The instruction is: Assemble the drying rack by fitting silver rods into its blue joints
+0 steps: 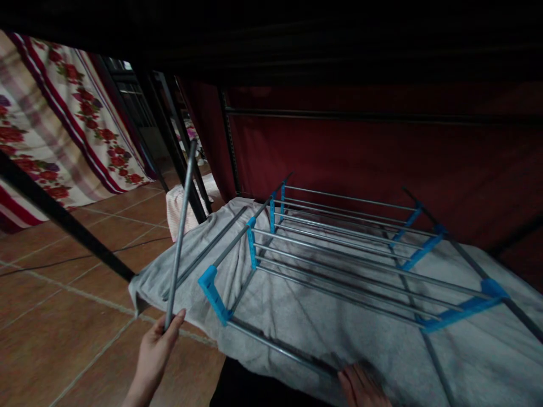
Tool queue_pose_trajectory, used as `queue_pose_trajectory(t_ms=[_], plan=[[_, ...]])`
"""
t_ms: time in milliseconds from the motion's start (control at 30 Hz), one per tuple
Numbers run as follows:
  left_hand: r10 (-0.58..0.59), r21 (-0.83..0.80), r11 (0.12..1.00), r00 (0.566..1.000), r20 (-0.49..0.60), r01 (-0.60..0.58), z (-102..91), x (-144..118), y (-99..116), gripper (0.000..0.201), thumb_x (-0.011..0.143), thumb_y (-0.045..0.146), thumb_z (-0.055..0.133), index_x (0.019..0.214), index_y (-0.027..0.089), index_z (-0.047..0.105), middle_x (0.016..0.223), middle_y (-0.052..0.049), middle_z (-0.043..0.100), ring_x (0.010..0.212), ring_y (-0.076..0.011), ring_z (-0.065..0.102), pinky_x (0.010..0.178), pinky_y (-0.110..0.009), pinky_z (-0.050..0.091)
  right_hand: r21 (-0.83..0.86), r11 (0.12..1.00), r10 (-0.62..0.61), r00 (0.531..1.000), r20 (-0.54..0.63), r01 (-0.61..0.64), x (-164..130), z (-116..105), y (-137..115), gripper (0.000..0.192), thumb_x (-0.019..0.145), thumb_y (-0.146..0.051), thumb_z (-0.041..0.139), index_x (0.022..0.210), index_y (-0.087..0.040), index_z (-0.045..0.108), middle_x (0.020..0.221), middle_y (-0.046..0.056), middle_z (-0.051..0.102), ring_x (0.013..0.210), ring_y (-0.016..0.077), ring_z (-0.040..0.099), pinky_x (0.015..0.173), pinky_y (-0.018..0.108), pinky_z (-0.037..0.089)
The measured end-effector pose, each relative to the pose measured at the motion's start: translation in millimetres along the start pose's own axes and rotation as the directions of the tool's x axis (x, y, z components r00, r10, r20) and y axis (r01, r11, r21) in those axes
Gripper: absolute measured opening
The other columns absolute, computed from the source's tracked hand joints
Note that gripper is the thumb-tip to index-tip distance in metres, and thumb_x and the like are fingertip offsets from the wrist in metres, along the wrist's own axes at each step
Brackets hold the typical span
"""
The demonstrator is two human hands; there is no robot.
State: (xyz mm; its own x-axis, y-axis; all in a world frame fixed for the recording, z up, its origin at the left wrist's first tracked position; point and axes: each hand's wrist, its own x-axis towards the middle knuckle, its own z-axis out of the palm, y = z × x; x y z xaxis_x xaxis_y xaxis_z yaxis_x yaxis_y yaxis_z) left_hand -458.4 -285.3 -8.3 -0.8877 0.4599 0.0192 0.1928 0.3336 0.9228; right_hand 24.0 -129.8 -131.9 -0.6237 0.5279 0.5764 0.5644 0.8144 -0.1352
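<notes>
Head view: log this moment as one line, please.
left hand: grips metal rod, tilted | right hand: on rack frame near edge | rack: lying on grey cloth | floor: brown tiles

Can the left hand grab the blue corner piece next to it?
Probably yes. The blue corner piece sits just right of the left hand with nothing between, but that hand's fingers already hold a grey metal rod.

The left hand [155, 350] reaches toward 12 o'clock from the lower edge, fingers curled shut with the thumb up. At 5 o'clock, the right hand [362, 387] lies flat, palm down.
</notes>
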Motion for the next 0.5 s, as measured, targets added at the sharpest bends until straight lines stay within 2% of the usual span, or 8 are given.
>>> queue_pose_trajectory(t_ms=[133, 233, 367, 500], plan=[[-0.064, -0.063, 0.996, 0.998, 0.003, 0.065, -0.8, -37, -1, 0.058, 0.066, 0.073, 0.069, 0.061, 0.023, 0.042, 0.052, 0.005, 0.037, 0.049, -0.0101, 0.034, 0.044, -0.023, 0.029, 0.044, 0.998, 0.044, 0.992, -0.12, -0.039, 18, -12, -17, 0.04, 0.107, -0.042, 0.044, 0.093, -0.027, 0.078, 0.088, 0.004, 0.08, 0.072, 0.0193, 0.077, 0.062, 0.025, 0.059], [-0.024, -0.019, 1.0, 0.999, 0.028, 0.024, -1.6, -63, -11, 0.06, 0.067, 0.076, 0.067, 0.054, 0.023, 0.04, 0.05, 0.003, 0.038, 0.046, -0.0117, 0.039, 0.041, -0.024, 0.034, 0.107, 0.991, 0.1, 0.984, -0.151, -0.084, 31, -21, -32, 0.037, 0.108, -0.041, 0.043, 0.098, -0.025, 0.075, 0.089, 0.005, 0.079, 0.073, 0.0191, 0.076, 0.065, 0.027, 0.059], [0.067, 0.067, 0.995, 0.995, 0.068, -0.072, -5.7, -91, -26, 0.058, 0.066, 0.075, 0.068, 0.051, 0.022, 0.048, 0.051, -0.001, 0.049, 0.054, -0.0183, 0.055, 0.046, -0.026, 0.047, 0.193, 0.976, 0.127, 0.984, -0.122, -0.102, 40, -32, -45, 0.032, 0.108, -0.039, 0.045, 0.104, -0.024, 0.073, 0.095, 0.004, 0.078, 0.083, 0.0177, 0.077, 0.075, 0.024, 0.061], [0.126, 0.101, 0.985, 0.981, 0.147, -0.142, -2.8, -103, -41, 0.058, 0.066, 0.075, 0.069, 0.049, 0.022, 0.052, 0.052, -0.003, 0.056, 0.056, -0.0212, 0.06, 0.052, -0.027, 0.052, 0.341, 0.911, 0.257, 0.966, -0.025, -0.233, 38, -36, -50, 0.032, 0.107, -0.039, 0.045, 0.11, -0.024, 0.073, 0.106, 0.004, 0.078, 0.097, 0.0179, 0.076, 0.087, 0.023, 0.06]])
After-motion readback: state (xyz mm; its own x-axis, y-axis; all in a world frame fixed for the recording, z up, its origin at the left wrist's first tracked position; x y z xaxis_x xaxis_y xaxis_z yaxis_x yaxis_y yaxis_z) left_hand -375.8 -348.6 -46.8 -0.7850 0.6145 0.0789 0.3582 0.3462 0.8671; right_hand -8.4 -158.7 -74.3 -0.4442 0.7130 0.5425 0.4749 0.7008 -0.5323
